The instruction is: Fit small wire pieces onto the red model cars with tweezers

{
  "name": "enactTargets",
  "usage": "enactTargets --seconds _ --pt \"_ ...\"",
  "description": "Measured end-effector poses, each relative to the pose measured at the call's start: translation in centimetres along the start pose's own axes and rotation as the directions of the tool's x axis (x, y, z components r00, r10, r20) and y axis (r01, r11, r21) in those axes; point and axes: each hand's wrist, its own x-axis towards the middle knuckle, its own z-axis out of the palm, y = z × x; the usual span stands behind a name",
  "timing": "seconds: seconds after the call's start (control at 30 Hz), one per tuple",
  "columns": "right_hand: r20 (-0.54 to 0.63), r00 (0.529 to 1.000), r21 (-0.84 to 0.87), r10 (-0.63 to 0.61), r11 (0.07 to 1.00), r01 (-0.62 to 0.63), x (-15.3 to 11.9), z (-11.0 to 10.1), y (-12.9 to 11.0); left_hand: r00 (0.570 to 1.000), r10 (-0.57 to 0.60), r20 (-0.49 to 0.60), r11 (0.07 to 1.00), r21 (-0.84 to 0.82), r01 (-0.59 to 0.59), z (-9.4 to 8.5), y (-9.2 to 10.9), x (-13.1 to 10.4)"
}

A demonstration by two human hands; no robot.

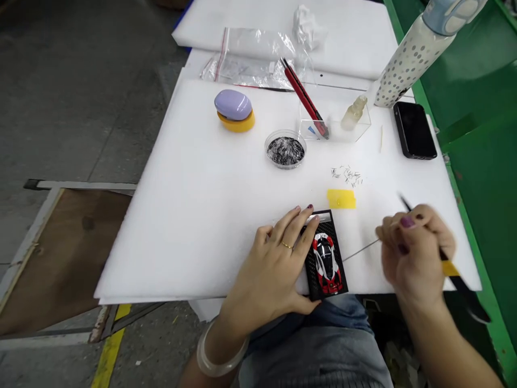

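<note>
A small red, white and black model car (326, 261) sits on a black display base (312, 277) near the table's front edge. My left hand (272, 264) holds the base from the left, thumb at its near end and fingers over its far end. To the right, my right hand (418, 248) is closed and slightly blurred. A thin needle-like rod (361, 249) sticks out of its fingers, its far tip close to the base's right side. The same hand also carries a slim black tool with a yellow band (449, 268), perhaps tweezers.
Beyond the base lie yellow tape (341, 199), short black fibres (348, 175) and a round dish of black bits (285, 151). A clear box (359, 129) supports a red cutter (305, 97). A lilac-and-yellow case (234, 110), black phone-like device (415, 131) and dotted bottle (416, 59) stand around.
</note>
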Motion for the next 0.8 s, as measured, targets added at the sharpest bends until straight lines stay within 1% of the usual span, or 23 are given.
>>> enactTargets --seconds 0.03,0.07,0.13,0.2,0.3,0.43,0.8 --pt "-0.033 0.998 0.073 0.061 0.996 -0.058 -1.7 -0.1 0.8 1.000 -0.002 0.004 1.000 -0.002 0.003 0.0 0.0 0.0" --pt "-0.064 0.994 0.123 0.094 0.989 -0.085 -2.9 -0.1 1.4 1.000 -0.004 0.004 1.000 -0.003 0.004 0.0 0.0 0.0" --pt "-0.107 0.987 0.163 0.121 0.981 -0.102 -4.2 0.1 2.0 1.000 -0.008 0.008 1.000 -0.003 0.008 -0.1 0.0 0.0" --pt "-0.133 0.985 0.162 0.114 0.983 -0.092 -4.3 0.3 2.1 1.000 -0.007 0.006 1.000 -0.014 0.007 -0.1 0.0 0.0" --pt "-0.140 0.983 0.142 0.122 0.985 -0.102 -4.0 0.5 2.0 1.000 -0.008 0.005 0.999 -0.036 0.008 -0.1 -0.1 0.0" --pt "-0.155 0.981 0.139 0.113 0.986 -0.092 -4.1 0.5 2.0 1.000 -0.003 -0.009 1.000 -0.026 0.003 0.0 -0.2 0.0" --pt "-0.138 0.986 0.125 0.092 0.989 -0.075 -4.4 0.4 2.3 1.000 -0.017 0.020 0.998 -0.068 0.018 -0.1 -0.2 -0.1"
